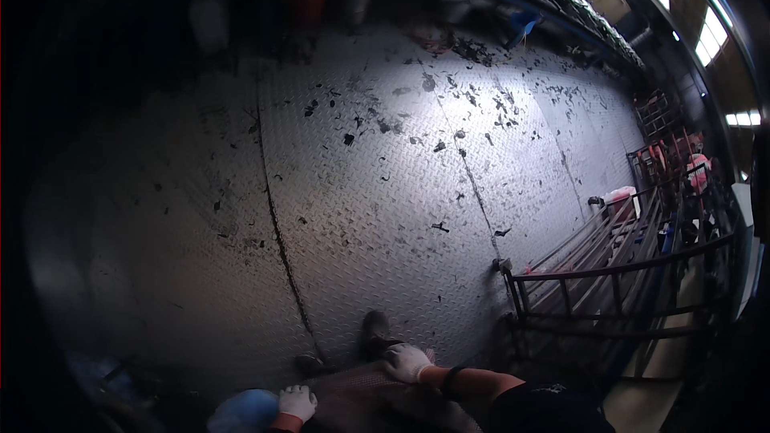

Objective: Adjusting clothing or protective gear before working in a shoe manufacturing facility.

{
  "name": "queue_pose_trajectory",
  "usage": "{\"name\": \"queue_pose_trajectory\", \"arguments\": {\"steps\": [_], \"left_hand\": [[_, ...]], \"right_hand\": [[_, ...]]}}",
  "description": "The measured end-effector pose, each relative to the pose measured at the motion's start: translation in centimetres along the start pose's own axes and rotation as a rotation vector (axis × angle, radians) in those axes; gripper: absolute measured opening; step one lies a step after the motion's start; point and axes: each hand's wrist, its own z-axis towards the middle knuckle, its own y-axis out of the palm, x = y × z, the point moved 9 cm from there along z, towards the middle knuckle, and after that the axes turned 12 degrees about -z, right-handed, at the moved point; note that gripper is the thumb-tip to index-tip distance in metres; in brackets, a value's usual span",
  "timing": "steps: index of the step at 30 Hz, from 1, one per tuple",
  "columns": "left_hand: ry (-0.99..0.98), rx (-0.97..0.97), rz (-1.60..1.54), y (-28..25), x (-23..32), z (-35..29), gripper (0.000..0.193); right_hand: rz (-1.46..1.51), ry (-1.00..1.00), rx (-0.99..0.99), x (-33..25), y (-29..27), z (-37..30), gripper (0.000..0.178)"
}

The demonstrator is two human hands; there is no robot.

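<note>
At the bottom edge my left hand point(297, 403), in a white glove with an orange-red cuff, rests low beside a rounded blue shape point(243, 412) that I cannot make out. Its fingers lie loosely over the dark area at my lap, with nothing visible in them. My right hand point(407, 363), also white-gloved, lies on a reddish mesh-like surface point(361, 378) near my legs. A dark band circles that forearm. The right fingers drape downward and hold nothing that I can see. Just beyond the hands are a dark shoe point(375, 325) and, dimly, another shoe point(311, 364).
Dark scraps point(439, 147) litter the metal tread-plate floor point(377, 224), which has seams. At right stands a dark metal rack point(618, 270) with long bars and a red-and-white item point(622, 197). Shadowed bins, one orange-red point(309, 0), line the far side beneath a long frame.
</note>
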Motion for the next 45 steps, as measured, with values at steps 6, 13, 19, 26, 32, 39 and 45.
{"name": "queue_pose_trajectory", "arguments": {"steps": [6, 13, 19, 26, 32, 39, 45], "left_hand": [[0.310, -0.229, -0.357, -8.3, 20.7, -4.6, 0.048], [0.177, -0.113, -0.222, -22.8, 28.1, -2.8, 0.048], [0.215, 0.181, -0.295, -36.1, 28.8, -2.3, 0.035], [0.204, 0.107, -0.245, -35.4, 31.1, 0.7, 0.031], [0.289, 0.045, -0.098, -41.9, 43.5, 15.6, 0.034], [0.470, 0.035, 0.003, -52.7, 66.1, 31.5, 0.037], [0.708, 0.271, 0.106, -69.2, 94.1, 38.2, 0.039]], "right_hand": [[-0.170, 0.095, -0.235, 0.2, -2.2, -6.3, 0.037], [0.215, 0.380, -0.170, 9.0, -15.4, -12.1, 0.046], [0.375, 0.593, -0.080, 22.7, -19.8, -20.7, 0.055], [0.511, 0.855, -0.097, 38.7, -7.0, -28.0, 0.061], [0.177, 0.577, 0.059, 36.9, -18.3, -27.4, 0.030], [0.410, 0.803, 0.341, 46.5, -30.4, -30.1, 0.035], [0.316, 0.789, 0.281, 55.7, -36.9, -29.1, 0.030]]}}
